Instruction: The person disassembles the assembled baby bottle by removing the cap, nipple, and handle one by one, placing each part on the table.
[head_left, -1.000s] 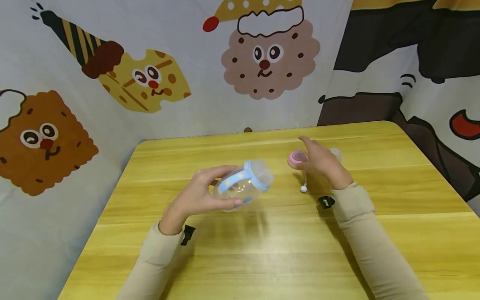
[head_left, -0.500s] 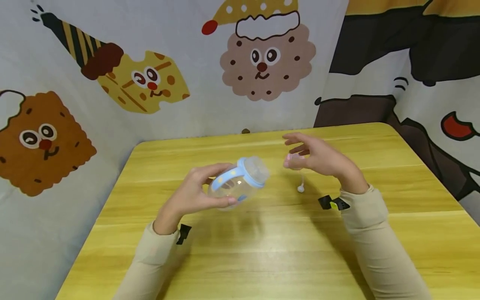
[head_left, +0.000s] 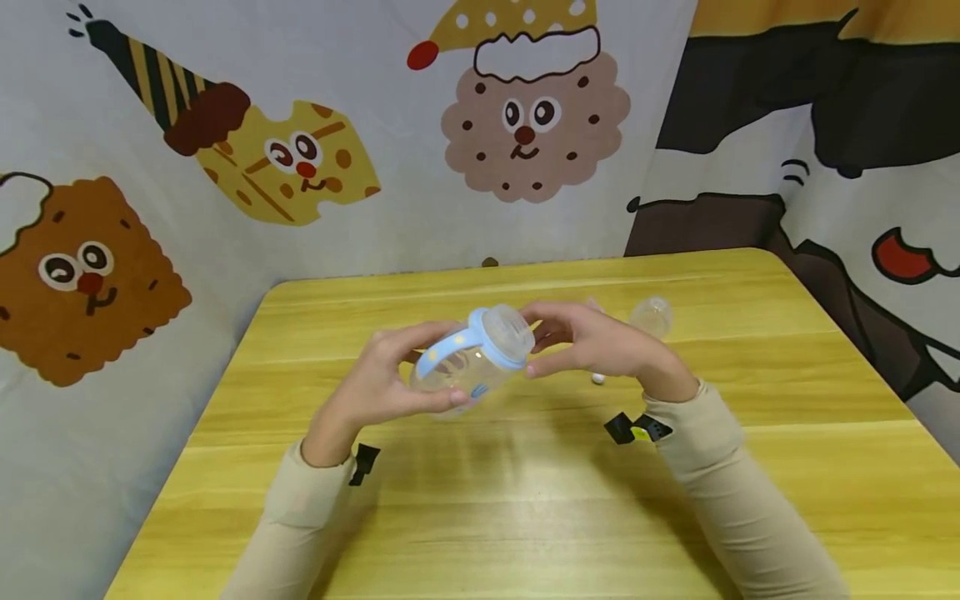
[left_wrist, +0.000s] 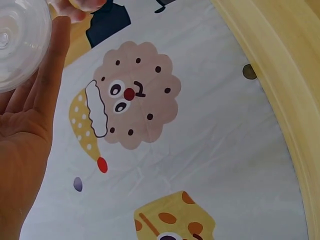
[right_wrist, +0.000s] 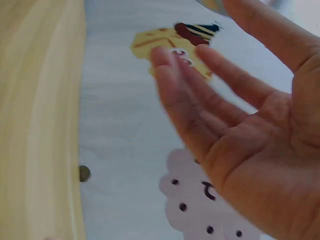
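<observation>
Holds a clear bottle tilted above the table, with the left hand clamped round its body. Has the right hand just beside the blue collar, with thumb and fingers apart; cannot tell touching from nearly touching there. Has behind that hand a clear dome on the table and a mostly hidden pink piece. Has beyond the table a pale cloth with cartoon prints.

Left hand grips clear bottle, tilted, neck toward right. Right hand beside neck, fingers apart. Clear dome on table, far right.
</observation>
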